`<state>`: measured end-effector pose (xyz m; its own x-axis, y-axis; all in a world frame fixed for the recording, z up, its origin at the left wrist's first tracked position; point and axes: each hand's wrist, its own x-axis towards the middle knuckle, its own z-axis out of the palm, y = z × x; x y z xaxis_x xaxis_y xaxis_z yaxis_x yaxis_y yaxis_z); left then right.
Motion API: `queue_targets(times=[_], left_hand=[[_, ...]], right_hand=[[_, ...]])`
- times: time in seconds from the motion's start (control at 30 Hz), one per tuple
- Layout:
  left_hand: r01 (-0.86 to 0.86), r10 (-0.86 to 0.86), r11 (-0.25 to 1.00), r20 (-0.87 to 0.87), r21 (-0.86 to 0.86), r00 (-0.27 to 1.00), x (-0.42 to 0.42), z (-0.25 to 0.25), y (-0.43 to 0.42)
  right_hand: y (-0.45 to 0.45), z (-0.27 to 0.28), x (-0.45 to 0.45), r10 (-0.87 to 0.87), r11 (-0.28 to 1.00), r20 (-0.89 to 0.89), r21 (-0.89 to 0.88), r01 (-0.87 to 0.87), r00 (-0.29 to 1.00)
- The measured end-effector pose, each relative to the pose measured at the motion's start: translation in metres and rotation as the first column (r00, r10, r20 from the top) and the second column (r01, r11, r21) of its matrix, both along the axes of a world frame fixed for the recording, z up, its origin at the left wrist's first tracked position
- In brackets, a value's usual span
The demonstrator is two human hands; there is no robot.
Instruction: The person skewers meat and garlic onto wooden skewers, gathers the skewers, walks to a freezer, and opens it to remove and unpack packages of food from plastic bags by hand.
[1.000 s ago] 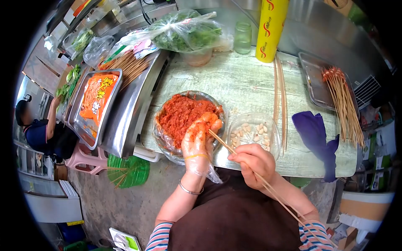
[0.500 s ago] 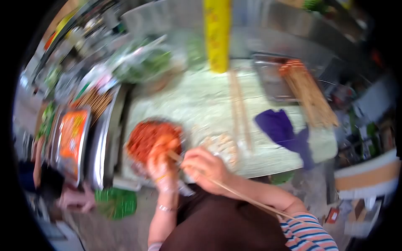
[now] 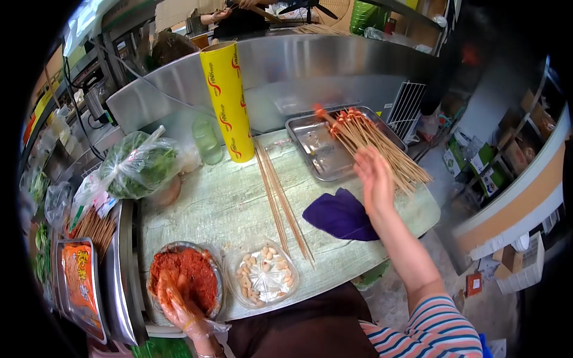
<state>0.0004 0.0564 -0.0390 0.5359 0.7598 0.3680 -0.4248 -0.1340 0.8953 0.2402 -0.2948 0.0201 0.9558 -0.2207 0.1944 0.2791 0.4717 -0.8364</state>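
My left hand [image 3: 177, 303], in a clear plastic glove smeared red, has its fingers curled into red minced meat [image 3: 200, 271] in a round bowl [image 3: 219, 262] at the front left. Part of those fingers is hidden in the meat. My right hand [image 3: 376, 182] is raised at the metal tray [image 3: 310, 167], fingers stretched out, beside a skewer with a blurred red tip [image 3: 322, 111]. Many thin wooden skewers with red tips [image 3: 388, 149] lie in the tray, their handles over its near edge. A clear plastic tub [image 3: 262, 274] holds pale peeled cloves.
Bare skewers [image 3: 277, 206] lie on the pale green board [image 3: 209, 209]. A purple cloth [image 3: 340, 215] is beside them. A yellow tube [image 3: 227, 101] stands at the back, near bagged greens [image 3: 140, 164]. Left is a tray with an orange packet [image 3: 80, 280]. Another person's hands [image 3: 224, 13] show beyond.
My right hand has moved from beside my left hand, where it held a skewer, up and right to the tray. My left hand is lower in the meat. The view has shifted.
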Motion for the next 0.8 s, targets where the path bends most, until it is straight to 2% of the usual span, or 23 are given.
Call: queue_targets(times=[0.03, 0.1, 0.13, 0.17, 0.3, 0.37, 0.4, 0.43, 0.47, 0.53, 0.57, 0.6, 0.63, 0.67, 0.7, 0.73, 0.8], left_hand=[[-0.018, 0.021, 0.999, 0.081, -0.049, 0.997, 0.002, -0.001, -0.002], [-0.011, 0.015, 0.998, 0.066, -0.059, 0.998, 0.002, 0.000, -0.003], [-0.004, 0.007, 0.998, 0.046, -0.067, 0.999, 0.001, 0.000, -0.003], [-0.007, 0.010, 0.998, 0.047, -0.063, 0.999, 0.001, -0.001, -0.001], [0.044, -0.040, 0.991, 0.034, -0.125, 0.999, 0.001, 0.002, -0.002], [0.072, -0.068, 0.983, 0.031, -0.168, 0.997, 0.000, 0.006, -0.006], [0.057, -0.053, 0.984, 0.027, -0.170, 0.998, 0.000, 0.005, -0.005], [0.038, -0.035, 0.987, 0.019, -0.159, 0.999, 0.001, 0.008, -0.008], [0.026, -0.021, 0.988, 0.036, -0.150, 0.999, 0.001, 0.006, -0.006], [0.032, -0.027, 0.985, 0.031, -0.170, 0.999, 0.001, 0.003, -0.003], [0.019, -0.010, 0.984, 0.049, -0.176, 0.999, 0.002, 0.003, -0.005], [0.006, 0.003, 0.985, 0.052, -0.175, 0.999, 0.001, 0.004, -0.006], [0.029, -0.021, 0.984, 0.046, -0.173, 0.999, 0.000, 0.005, -0.005], [0.050, -0.043, 0.984, 0.040, -0.172, 0.998, -0.001, 0.006, -0.006], [0.045, -0.035, 0.980, 0.054, -0.195, 0.998, 0.000, 0.006, -0.007], [0.046, -0.037, 0.980, 0.049, -0.196, 0.998, 0.001, 0.009, -0.009], [-0.034, 0.025, 0.983, -0.055, -0.178, 0.998, 0.002, 0.010, -0.010]], right_hand=[[-0.009, -0.007, 0.029, -0.048, 0.997, -0.023, 0.052, 0.049, 0.999], [-0.023, -0.022, 0.078, -0.092, 0.990, -0.046, 0.103, 0.096, 0.995], [-0.028, -0.031, 0.099, -0.144, 0.976, -0.125, 0.144, 0.162, 0.982], [-0.030, -0.037, 0.110, -0.190, 0.956, -0.207, 0.181, 0.229, 0.960], [-0.028, -0.044, 0.119, -0.266, 0.921, -0.292, 0.203, 0.332, 0.919], [-0.023, -0.041, 0.103, 0.042, 0.946, -0.375, 0.314, 0.084, 0.926], [-0.012, -0.039, 0.090, 0.062, 0.947, -0.392, 0.313, 0.070, 0.918], [0.001, -0.033, 0.076, 0.236, 0.972, -0.354, 0.094, -0.217, 0.905], [0.015, -0.028, 0.065, 0.407, 0.870, -0.343, -0.136, -0.473, 0.846], [0.052, -0.023, 0.049, 0.368, 0.672, -0.446, -0.479, -0.565, 0.816], [0.069, -0.024, 0.044, 0.298, 0.485, -0.462, -0.681, -0.549, 0.835], [0.082, -0.041, 0.047, 0.236, 0.387, -0.462, -0.762, -0.518, 0.855], [0.099, -0.039, 0.044, 0.188, 0.029, -0.367, -0.925, -0.378, 0.911], [0.112, -0.036, 0.041, 0.185, -0.337, -0.247, -0.925, -0.174, 0.951], [0.121, -0.034, 0.037, 0.204, -0.336, -0.243, -0.927, -0.165, 0.948], [0.132, -0.031, 0.032, 0.180, -0.388, -0.273, -0.903, -0.187, 0.945], [0.152, -0.034, 0.032, 0.156, -0.484, -0.301, -0.854, -0.193, 0.941]])
